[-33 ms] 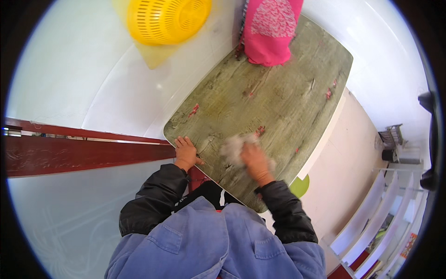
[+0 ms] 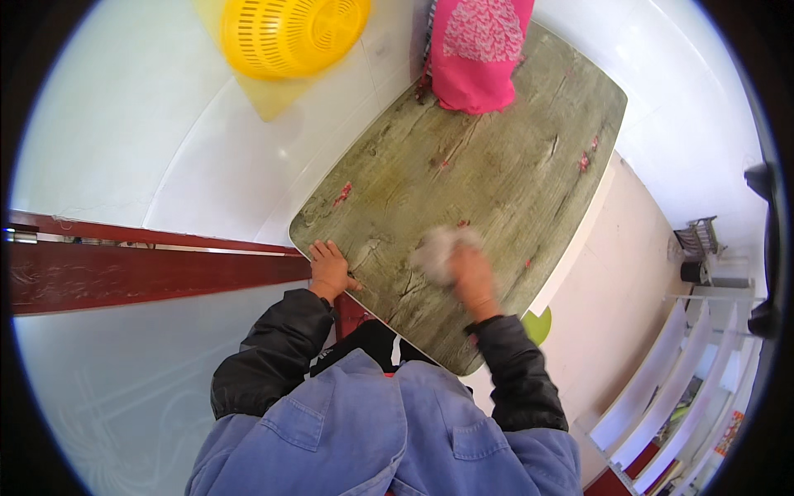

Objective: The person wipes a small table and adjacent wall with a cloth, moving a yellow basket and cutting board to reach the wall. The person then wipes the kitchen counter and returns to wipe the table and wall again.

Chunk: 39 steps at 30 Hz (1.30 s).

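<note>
So the right hand (image 2: 473,281) is pressed down on a crumpled pale cloth (image 2: 438,250), fingers closed over its near edge, with most of the cloth bunched just ahead and to the left of the knuckles. It sits on the near half of the greenish wood-grain surface (image 2: 504,157), whose long side runs away toward a pink bag (image 2: 480,50) at the far end. The left hand (image 2: 329,269) holds nothing; it just grips the near-left corner of the surface, fingers curled over the edge. A yellow basket (image 2: 289,33) is well off to the left.
</note>
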Available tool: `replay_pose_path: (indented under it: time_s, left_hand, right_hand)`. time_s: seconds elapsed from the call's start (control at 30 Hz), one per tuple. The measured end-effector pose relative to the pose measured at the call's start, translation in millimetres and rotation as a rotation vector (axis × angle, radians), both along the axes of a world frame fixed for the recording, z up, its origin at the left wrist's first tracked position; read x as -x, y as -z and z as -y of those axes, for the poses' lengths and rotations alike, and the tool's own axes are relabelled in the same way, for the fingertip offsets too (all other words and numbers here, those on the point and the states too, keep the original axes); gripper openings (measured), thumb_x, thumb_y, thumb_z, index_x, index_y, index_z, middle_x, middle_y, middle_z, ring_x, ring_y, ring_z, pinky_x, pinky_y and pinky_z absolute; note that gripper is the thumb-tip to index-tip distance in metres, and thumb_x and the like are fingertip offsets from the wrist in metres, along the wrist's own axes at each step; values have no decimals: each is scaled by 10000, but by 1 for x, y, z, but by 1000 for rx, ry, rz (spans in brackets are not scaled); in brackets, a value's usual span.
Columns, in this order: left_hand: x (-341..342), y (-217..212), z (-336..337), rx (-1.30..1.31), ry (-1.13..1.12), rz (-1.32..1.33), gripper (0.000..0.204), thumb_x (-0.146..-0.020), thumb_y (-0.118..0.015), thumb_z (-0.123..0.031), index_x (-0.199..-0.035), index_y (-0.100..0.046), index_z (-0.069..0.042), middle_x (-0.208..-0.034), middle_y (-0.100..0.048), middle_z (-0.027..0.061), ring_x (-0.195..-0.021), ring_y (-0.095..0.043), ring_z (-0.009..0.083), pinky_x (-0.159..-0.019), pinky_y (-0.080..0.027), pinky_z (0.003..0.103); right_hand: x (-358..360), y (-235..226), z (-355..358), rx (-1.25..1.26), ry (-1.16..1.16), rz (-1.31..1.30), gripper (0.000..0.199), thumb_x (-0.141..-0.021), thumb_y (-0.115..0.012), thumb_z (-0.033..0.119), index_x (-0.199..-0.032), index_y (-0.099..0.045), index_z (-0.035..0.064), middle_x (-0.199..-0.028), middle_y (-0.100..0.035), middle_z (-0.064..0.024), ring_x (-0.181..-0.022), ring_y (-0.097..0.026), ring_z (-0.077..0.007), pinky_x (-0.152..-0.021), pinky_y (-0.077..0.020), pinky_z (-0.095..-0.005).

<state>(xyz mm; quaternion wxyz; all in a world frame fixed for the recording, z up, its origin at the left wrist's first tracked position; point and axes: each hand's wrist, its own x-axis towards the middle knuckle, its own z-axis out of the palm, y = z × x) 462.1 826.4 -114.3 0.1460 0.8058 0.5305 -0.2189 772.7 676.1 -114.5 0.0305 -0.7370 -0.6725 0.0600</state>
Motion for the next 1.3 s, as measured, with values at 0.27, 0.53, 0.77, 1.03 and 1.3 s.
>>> replay_pose_path:
  time_s: [0.27, 0.53, 0.77, 1.03, 1.3]
  left_hand:
    - [6, 10, -3, -53, 31, -21, 1496, -482, -915, -624, -1477, -150, 192, -1483, -193, 476, -1388, -224, 629, -1071, -394, 588]
    - [6, 14, -3, -82, 49, -52, 1434, -511, -921, -589, -1461, -185, 194, -1468, -223, 466, -1371, -271, 609, -1115, -352, 559]
    - [10, 15, -4, -65, 48, 0, 1426, -507, -925, -584, -1471, -203, 179, -1486, -200, 463, -1376, -255, 620, -1100, -355, 594]
    - [10, 16, 14, -130, 68, 152, 1176, -592, -910, -478, -1430, -334, 111, -1475, -296, 403, -1388, -293, 559, -1100, -384, 521]
    - [-74, 4, 170, 19, 255, 233, 1181, -654, -875, -469, -1472, -277, 138, -1526, -210, 422, -1429, -201, 583, -1141, -257, 610]
  right_hand:
    - [-118, 20, 26, -487, 462, 59, 328, -714, -637, 26, -1042, -635, 40, -1188, -600, -188, -1052, -570, -410, -875, -477, -497]
    - [102, 1, 92, -261, -237, -197, 220, -774, -627, 173, -984, -657, 116, -1252, -576, -102, -1067, -560, -332, -784, -509, -457]
    - [-43, 7, 130, -339, 311, -55, 309, -708, -642, 48, -1015, -635, 76, -1238, -583, -151, -1121, -548, -398, -884, -482, -498]
    - [120, -1, 150, -295, -268, -156, 210, -750, -645, 154, -958, -659, 136, -1261, -578, -106, -1104, -557, -350, -813, -497, -474]
    - [-10, 1, 164, -350, 244, 16, 303, -700, -632, 18, -1002, -634, 46, -1234, -592, -183, -1093, -555, -432, -915, -480, -495]
